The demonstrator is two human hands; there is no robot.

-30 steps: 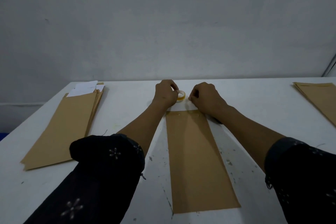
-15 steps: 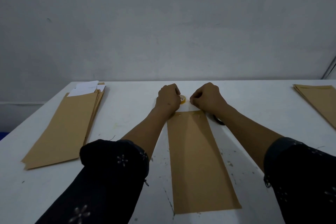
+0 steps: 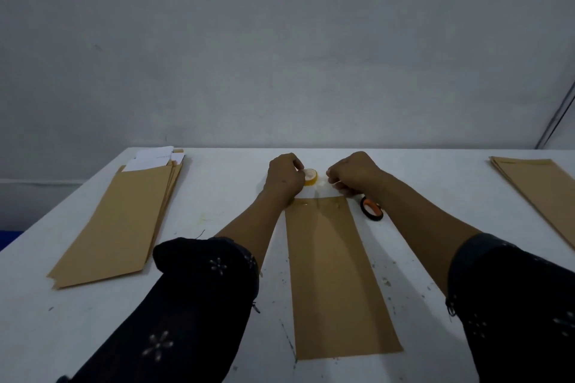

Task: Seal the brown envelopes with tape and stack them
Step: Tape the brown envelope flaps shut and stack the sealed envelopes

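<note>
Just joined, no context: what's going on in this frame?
A person is taping brown envelopes at a white table. The left hand holds the tape roll while the right hand pinches what looks like the pulled tape end, just beyond the centre envelope. Scissors lie beside it. Envelope stacks sit at left and right.

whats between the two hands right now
In the head view, the tape roll lies between the left hand and right hand, beyond the middle envelope.
</note>
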